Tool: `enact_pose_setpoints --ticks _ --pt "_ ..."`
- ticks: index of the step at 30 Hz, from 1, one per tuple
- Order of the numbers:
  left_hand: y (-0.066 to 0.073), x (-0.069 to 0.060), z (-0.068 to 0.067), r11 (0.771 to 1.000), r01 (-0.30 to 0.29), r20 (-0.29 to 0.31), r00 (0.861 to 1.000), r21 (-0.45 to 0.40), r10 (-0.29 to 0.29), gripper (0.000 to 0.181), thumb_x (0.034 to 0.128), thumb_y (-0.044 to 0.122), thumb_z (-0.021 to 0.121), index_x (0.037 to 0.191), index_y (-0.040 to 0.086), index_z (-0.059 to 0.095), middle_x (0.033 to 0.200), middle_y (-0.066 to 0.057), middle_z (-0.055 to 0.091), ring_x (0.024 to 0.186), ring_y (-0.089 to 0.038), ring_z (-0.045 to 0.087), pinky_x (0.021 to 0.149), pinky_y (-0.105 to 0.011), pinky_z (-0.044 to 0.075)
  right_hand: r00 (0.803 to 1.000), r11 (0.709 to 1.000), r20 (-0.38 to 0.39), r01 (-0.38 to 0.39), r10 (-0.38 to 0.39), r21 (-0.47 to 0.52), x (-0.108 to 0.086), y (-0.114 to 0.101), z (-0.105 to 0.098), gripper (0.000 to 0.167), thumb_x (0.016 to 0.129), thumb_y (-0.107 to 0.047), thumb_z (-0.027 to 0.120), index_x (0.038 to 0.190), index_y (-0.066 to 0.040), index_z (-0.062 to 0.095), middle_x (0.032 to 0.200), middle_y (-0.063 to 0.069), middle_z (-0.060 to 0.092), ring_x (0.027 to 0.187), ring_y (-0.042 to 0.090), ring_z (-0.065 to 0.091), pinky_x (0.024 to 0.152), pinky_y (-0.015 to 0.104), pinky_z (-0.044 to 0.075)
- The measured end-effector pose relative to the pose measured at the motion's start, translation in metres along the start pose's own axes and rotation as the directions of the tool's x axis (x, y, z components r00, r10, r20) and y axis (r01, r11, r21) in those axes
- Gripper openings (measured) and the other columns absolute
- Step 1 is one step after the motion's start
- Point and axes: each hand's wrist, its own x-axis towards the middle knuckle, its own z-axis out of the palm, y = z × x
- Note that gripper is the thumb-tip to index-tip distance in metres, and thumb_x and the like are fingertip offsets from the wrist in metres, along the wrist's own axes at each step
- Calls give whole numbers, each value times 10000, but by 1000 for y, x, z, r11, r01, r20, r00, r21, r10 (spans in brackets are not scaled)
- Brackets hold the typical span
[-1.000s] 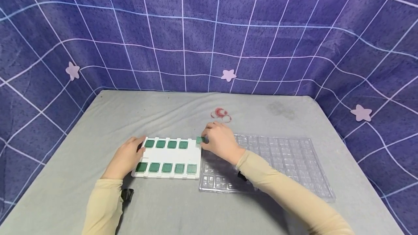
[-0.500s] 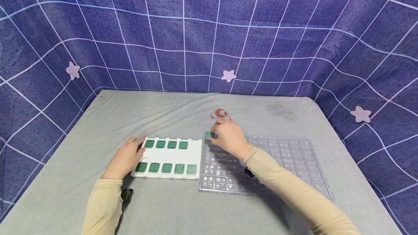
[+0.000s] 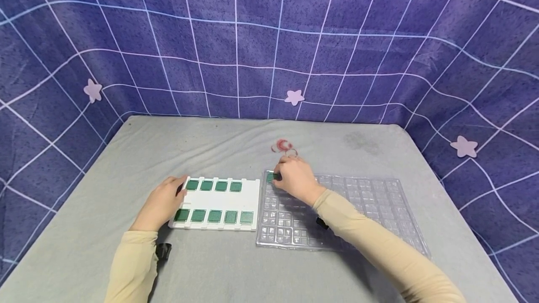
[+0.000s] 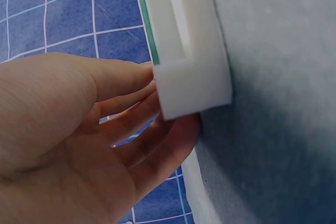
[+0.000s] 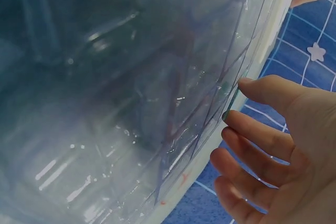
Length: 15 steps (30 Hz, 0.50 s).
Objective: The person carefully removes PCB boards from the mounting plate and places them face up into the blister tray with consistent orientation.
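My left hand grips the left end of a white holder, thumb at its side and fingers round its end in the left wrist view. Small green circuit boards sit along its front and back edges; the back right spot holds none. At the back left corner of a clear plastic tray with many square pockets, my right hand pinches one green circuit board between thumb and index finger. That board shows edge-on in the right wrist view, close against the tray; whether it is seated in a pocket is unclear.
Holder and tray lie side by side on a grey cloth-covered table. Behind them the cloth has a red mark. A blue gridded curtain with star shapes encloses the back and sides.
My right hand has carried the circuit board from the holder's back right corner rightward to the clear tray's back left corner and lowered it there. My left hand has stayed put.
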Motion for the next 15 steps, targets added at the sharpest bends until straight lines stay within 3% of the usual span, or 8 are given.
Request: enact_pose_setpoints --ticks 11,15 --pt "1 -1 0 1000 6 10 1000 1 -6 468 1003 64 563 1424 -129 498 1280 -351 589 1140 -524 608 973 -631 506 999 999 14 -30 30 22 -2 1 2 287 828 -364 850 1025 -158 816 1044 1 742 953 220 700 916 397 598" --pt "0 -1 1 1000 7 4 1000 -8 -7 463 1003 65 561 1418 -132 503 1281 -355 588 1145 -525 607 981 -632 502 998 997 33 -49 48 52 -2 0 2 304 836 -356 846 1047 -140 809 1053 17 735 908 222 721 836 391 626"
